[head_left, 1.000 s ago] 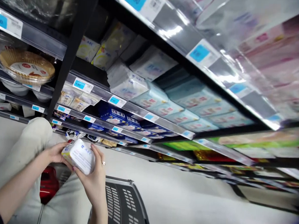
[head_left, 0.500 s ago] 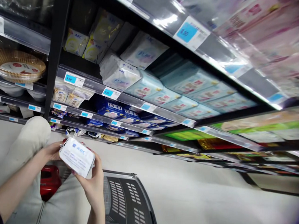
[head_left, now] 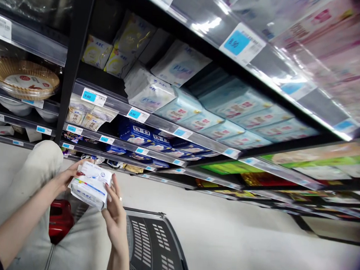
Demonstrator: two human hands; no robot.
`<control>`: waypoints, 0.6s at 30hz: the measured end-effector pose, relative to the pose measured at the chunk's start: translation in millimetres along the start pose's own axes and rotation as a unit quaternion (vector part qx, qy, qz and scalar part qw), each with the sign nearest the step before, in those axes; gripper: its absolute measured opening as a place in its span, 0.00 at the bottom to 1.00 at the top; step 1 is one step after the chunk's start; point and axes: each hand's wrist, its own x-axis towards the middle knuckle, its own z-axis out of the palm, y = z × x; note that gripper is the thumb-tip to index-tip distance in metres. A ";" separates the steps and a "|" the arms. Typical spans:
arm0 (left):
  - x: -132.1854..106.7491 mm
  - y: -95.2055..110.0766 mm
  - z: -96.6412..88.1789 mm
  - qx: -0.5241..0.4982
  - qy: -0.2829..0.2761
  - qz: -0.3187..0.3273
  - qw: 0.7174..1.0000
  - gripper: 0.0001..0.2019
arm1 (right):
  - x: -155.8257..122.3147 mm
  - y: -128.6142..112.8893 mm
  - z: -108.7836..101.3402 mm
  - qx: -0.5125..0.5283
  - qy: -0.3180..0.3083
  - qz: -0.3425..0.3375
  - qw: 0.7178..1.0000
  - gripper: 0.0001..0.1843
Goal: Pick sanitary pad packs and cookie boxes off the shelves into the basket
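Between my two hands, above my lap, is a white soft pack of sanitary pads [head_left: 90,184] with blue "ABC" lettering and a coloured stripe. My left hand [head_left: 70,174] is closed on its left end, the thumb with a dark red nail lying on top. At the right end my right hand [head_left: 115,205] grips the pack, its fingers on the upper face and a ring on one finger. In front, similar white ABC packs [head_left: 150,90] stand on a shelf beside light blue packs [head_left: 184,107].
Shelves with price tags [head_left: 94,97] run from the left far to the right. A dark shopping basket [head_left: 160,245] stands on the pale floor [head_left: 223,232] right of my legs. Something red [head_left: 59,221] is between my knees. Paper baking cups [head_left: 25,78] sit on the left shelf.
My hands have turned the pack over, so a different printed face with a coloured stripe now shows. The shelves have shifted slightly right in view.
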 end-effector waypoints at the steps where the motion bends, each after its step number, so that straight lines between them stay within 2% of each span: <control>1: -0.4 1.0 0.2 0.006 -0.006 0.010 1.000 0.46 | 1.1 0.5 -1.0 0.076 0.004 0.029 0.997 0.29; 3: -0.1 2.3 0.5 0.021 -0.027 0.033 0.999 0.46 | 3.9 3.0 -2.0 0.180 0.038 0.079 0.980 0.39; 5: 0.8 2.3 0.6 0.043 -0.042 0.057 0.997 0.47 | 6.3 6.9 -1.5 0.196 0.077 0.130 0.969 0.44; 7: 1.7 1.0 0.0 0.067 -0.049 0.070 0.994 0.49 | 8.0 10.6 0.3 0.152 0.093 0.177 0.968 0.41; 9: 2.3 -0.8 -1.5 0.081 -0.054 0.069 0.993 0.50 | 9.0 12.1 2.6 0.116 0.074 0.209 0.968 0.38; 12: 2.4 -2.5 -4.2 0.087 -0.070 0.050 0.992 0.47 | 9.7 9.1 5.6 0.127 0.047 0.221 0.966 0.38; 18: 0.1 1.5 -1.4 0.085 -0.084 0.042 0.992 0.45 | 11.1 -2.6 8.0 0.141 0.058 0.221 0.963 0.40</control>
